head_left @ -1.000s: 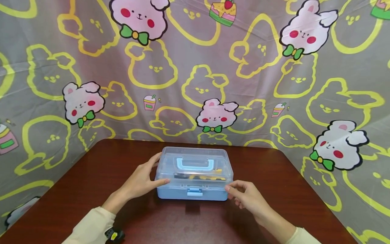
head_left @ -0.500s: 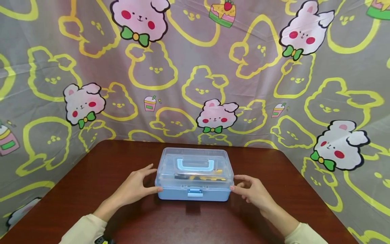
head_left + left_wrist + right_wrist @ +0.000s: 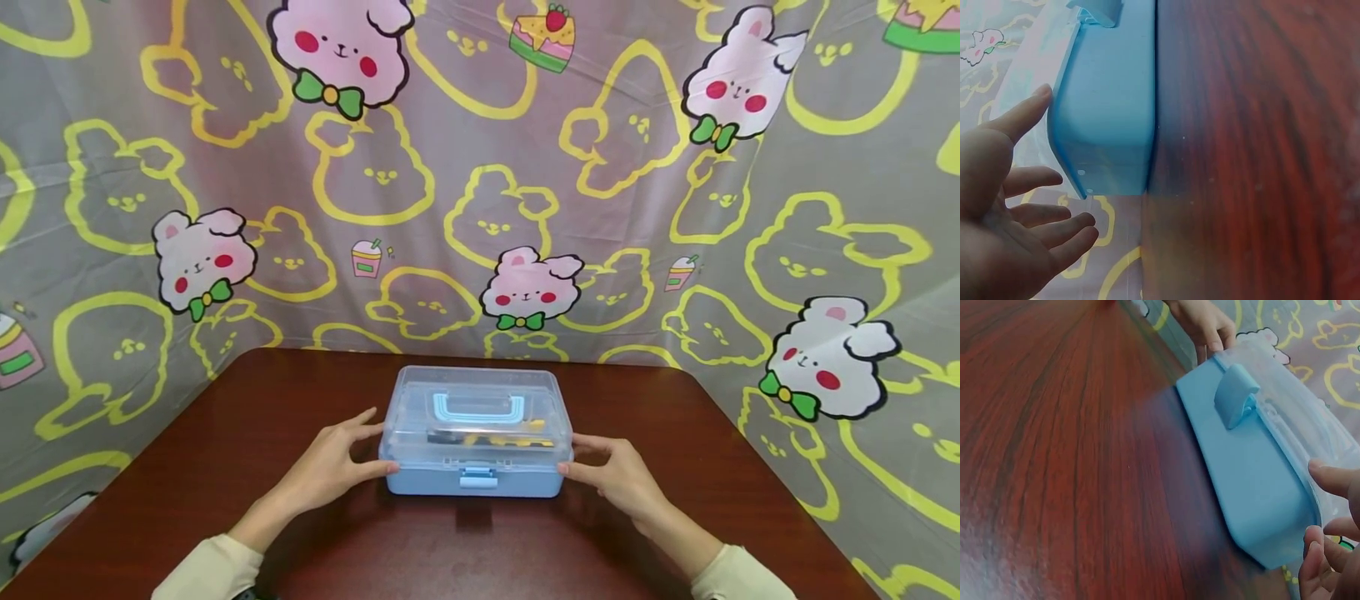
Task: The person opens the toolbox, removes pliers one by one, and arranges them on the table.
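Observation:
A storage box [image 3: 480, 477] with a pale blue base and a clear lid sits on the table, lid down. Its light blue handle [image 3: 478, 408] lies folded on the lid, and a latch [image 3: 477, 478] is at the front middle. Yellow and black items [image 3: 510, 437] show through the lid. My left hand [image 3: 330, 462] touches the box's left side, thumb at the front corner, the other fingers spread. On the opposite side my right hand [image 3: 618, 475] has its thumb at the front right corner and its index finger along the side. In the right wrist view its other fingers are loosely bent.
The dark red wooden table [image 3: 315, 546] extends around the box. Behind and beside it hangs a grey curtain [image 3: 637, 333] printed with rabbits and yellow outlines. Pale sleeves [image 3: 210, 571] cover both forearms.
The left hand has slid down and back from the lid to the box's lower left side. The right hand shifted slightly outward, then back against the corner. The box stays in place, lid down.

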`<state>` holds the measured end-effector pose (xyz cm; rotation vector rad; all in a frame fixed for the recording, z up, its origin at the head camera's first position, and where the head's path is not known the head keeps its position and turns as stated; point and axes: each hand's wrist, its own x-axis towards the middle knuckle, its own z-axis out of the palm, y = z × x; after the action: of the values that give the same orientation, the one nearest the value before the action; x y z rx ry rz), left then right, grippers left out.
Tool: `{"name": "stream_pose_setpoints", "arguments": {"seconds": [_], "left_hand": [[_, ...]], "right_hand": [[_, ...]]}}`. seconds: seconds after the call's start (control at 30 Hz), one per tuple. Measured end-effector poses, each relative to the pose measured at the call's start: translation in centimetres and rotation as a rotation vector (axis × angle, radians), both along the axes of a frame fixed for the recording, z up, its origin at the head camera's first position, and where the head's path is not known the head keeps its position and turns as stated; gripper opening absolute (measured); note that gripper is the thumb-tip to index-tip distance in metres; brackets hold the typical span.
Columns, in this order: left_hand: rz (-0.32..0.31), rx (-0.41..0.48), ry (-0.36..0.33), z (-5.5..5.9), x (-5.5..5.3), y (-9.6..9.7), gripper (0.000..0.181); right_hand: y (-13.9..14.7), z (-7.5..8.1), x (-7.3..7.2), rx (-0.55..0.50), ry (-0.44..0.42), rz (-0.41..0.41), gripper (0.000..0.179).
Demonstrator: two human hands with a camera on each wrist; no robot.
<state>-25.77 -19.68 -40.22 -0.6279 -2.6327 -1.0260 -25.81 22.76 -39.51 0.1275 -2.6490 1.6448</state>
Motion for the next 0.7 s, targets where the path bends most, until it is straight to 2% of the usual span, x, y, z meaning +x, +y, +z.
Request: {"name": "stream_pose_setpoints", "arguments": {"seconds": [0.23, 0.53, 0.7], "left_hand": [[-0.002, 0.012, 0.033, -0.08, -0.08, -0.03, 0.073], [0.025, 0.033, 0.056, -0.03, -0.17, 0.03, 0.067], [0.024, 0.079, 0.092, 0.10, -0.49, 0.11, 0.062]], "right_hand": [[-0.10, -0.10, -0.05, -0.029, -0.017, -0.016, 0.064], [-0.23, 0.07, -0.04, -0.045, 0.029, -0.029, 0.058], [-0.18, 0.57, -0.06, -0.064, 0.021, -0.049, 0.058]]}}
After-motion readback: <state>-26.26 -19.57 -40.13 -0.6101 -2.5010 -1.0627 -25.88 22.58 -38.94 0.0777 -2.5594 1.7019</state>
